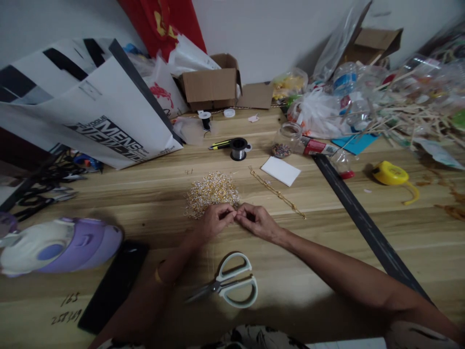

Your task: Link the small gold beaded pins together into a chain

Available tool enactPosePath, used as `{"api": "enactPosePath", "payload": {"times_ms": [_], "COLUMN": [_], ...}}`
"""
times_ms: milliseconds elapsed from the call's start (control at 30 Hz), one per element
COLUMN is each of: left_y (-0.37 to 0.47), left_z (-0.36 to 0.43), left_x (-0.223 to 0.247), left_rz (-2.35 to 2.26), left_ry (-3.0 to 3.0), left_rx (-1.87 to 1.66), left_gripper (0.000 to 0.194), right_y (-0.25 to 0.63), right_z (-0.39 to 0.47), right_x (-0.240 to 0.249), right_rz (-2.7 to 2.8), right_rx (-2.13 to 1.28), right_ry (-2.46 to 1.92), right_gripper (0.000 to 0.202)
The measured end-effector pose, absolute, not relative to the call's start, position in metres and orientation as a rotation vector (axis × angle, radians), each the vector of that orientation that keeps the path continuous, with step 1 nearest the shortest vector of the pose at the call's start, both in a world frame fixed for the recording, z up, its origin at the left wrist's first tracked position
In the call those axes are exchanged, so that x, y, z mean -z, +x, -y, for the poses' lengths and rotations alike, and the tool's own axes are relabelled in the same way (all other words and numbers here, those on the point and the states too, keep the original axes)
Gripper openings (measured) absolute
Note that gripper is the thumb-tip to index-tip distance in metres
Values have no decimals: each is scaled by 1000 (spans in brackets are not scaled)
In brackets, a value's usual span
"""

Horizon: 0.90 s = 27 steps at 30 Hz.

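Note:
My left hand (pixel 217 219) and my right hand (pixel 256 220) meet at the fingertips, each in a closed pinch. Whatever sits between the fingers is too small to make out. Just beyond them lies a heap of tiny gold and silver metal pieces (pixel 210 190), partly covered by my left hand. A gold chain (pixel 278 194) stretches across the wood to the right of the heap. Nearer to me are scissors with pale handles (pixel 227 283), lying with their blades apart and pointing left.
Behind the heap stand a spool of silver wire (pixel 239 149), a jar of beads (pixel 285 140) and a white card (pixel 281 170). A tape measure (pixel 390 173) lies right, past a black strip (pixel 359 223). On the left are a phone (pixel 114 286), a purple-white bottle (pixel 69 245) and a paper bag (pixel 105 111).

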<state>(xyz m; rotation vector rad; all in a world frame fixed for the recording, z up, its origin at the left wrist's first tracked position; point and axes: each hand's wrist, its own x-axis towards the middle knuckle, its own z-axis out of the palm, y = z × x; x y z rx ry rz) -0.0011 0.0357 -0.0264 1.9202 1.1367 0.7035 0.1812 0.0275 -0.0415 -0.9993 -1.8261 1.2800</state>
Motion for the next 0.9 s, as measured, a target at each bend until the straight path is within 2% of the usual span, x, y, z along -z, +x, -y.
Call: {"api": "enactPosePath", "payload": {"times_ms": [533,900], "left_y": [-1,-1], "left_z": [-35,-37], "left_x": [28,25], "left_rz": [-1094,-1126], "left_ry": [1702,1756], "left_rx": [-701,-721], "left_gripper": [20,22], "right_y": [185,183], "right_z": [-29,-26], "right_x": [36,39], "right_rz": [1807,1886], "right_rx": [-1279,-1183], "right_ry": [-990,-982], "right_gripper": [33,18]}}
